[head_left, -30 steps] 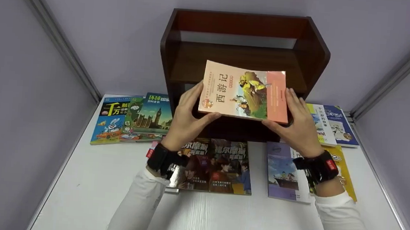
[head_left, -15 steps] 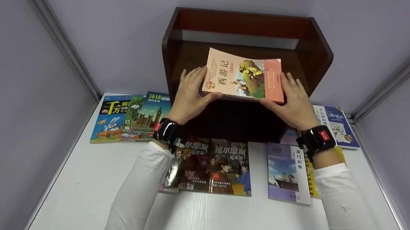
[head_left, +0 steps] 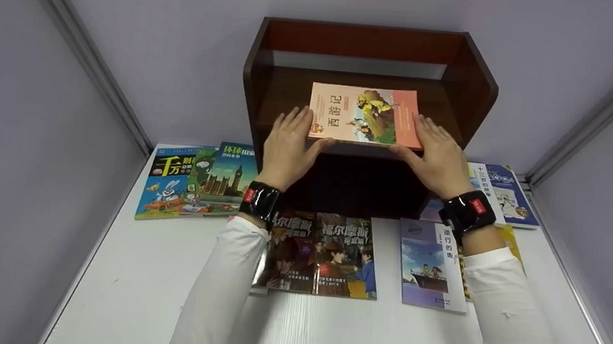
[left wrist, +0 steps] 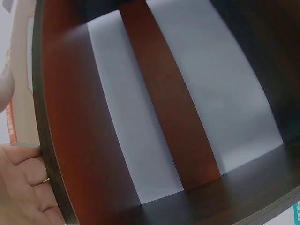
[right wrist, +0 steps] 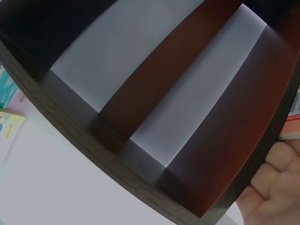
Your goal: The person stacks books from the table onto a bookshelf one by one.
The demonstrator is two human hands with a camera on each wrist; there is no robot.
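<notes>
Orange paperback (head_left: 364,115) flat on upper board of dark wooden shelf (head_left: 471,92), long axis left-right, grasped at both short ends by left hand (head_left: 285,149) and right hand (head_left: 438,161), fingers extended along edges, hands equally near.

White table (head_left: 138,290). Rabbit book (head_left: 166,185) and clock-tower book (head_left: 227,174) far left. Two dark detective books (head_left: 322,252) near centre. Boat book (head_left: 430,264) right, touching yellow book (head_left: 511,243); blue book (head_left: 507,193) beyond.
</notes>
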